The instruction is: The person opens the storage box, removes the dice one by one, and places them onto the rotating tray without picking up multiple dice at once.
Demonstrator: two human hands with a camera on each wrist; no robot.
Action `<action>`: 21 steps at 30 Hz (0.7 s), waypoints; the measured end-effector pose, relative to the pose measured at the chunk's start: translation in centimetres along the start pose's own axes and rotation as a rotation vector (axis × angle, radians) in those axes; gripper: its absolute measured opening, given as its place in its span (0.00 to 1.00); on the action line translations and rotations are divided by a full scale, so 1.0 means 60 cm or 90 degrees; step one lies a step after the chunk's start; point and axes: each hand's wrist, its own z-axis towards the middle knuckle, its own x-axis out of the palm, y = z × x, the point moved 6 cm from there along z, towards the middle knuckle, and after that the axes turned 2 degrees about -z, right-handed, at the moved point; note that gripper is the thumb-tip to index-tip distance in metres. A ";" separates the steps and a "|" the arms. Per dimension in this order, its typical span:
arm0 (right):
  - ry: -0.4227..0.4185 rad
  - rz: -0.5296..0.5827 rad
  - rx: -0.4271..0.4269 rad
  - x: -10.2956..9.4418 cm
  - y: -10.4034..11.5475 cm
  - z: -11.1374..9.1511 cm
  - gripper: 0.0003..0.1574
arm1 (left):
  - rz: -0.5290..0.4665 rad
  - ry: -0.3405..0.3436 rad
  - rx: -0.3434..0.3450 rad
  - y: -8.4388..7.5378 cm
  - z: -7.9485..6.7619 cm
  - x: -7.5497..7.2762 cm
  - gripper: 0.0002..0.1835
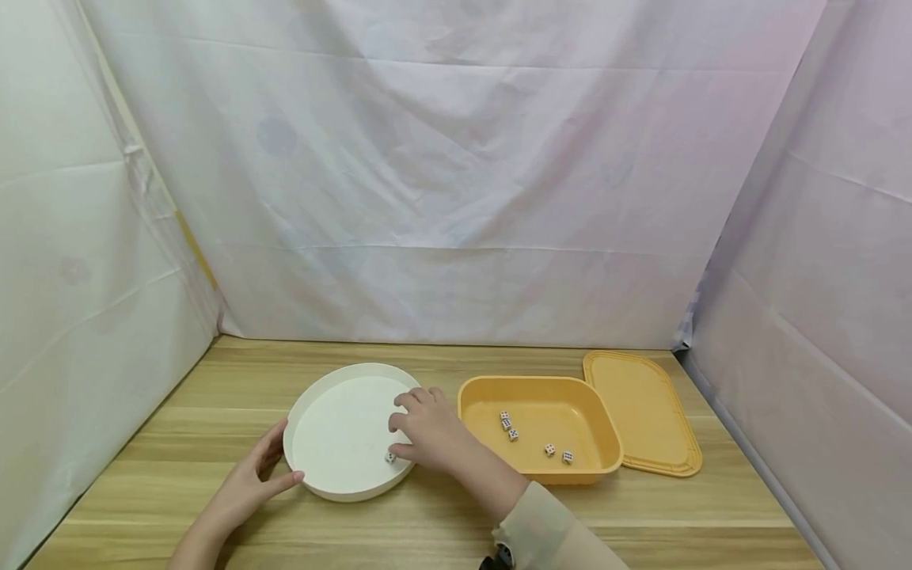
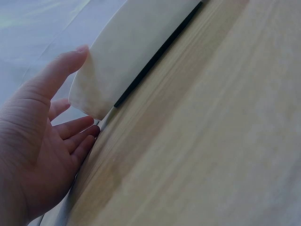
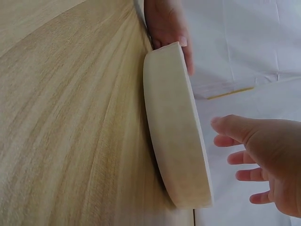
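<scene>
A round white tray [image 1: 342, 431] with a low upright rim lies on the wooden table. At its left front edge my left hand [image 1: 249, 479] holds the rim, thumb toward the front and fingers around the left side; in the left wrist view the left hand [image 2: 51, 136] meets the tray's outer wall [image 2: 127, 52]. Over the tray's right side hovers my right hand [image 1: 431, 431], its fingers spread and bent. One white die [image 1: 390, 457] lies in the tray just below the right thumb. Nothing shows between the fingers of the right hand [image 3: 263, 162] in the right wrist view.
To the right stands a yellow rectangular box [image 1: 613, 451] holding several white dice [image 1: 549, 450]. Its yellow lid [image 1: 648, 412] lies flat behind and beside it. White cloth curtains [image 1: 442, 198] enclose the wooden table [image 1: 427, 530] at the back and both sides.
</scene>
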 end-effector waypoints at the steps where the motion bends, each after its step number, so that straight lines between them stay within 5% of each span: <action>1: 0.000 0.002 0.000 -0.001 -0.001 0.000 0.17 | 0.000 0.000 0.000 0.000 0.000 0.000 0.48; 21: -0.039 0.038 -0.001 -0.036 -0.017 -0.019 0.17 | -0.021 -0.007 0.012 -0.005 -0.002 0.002 0.48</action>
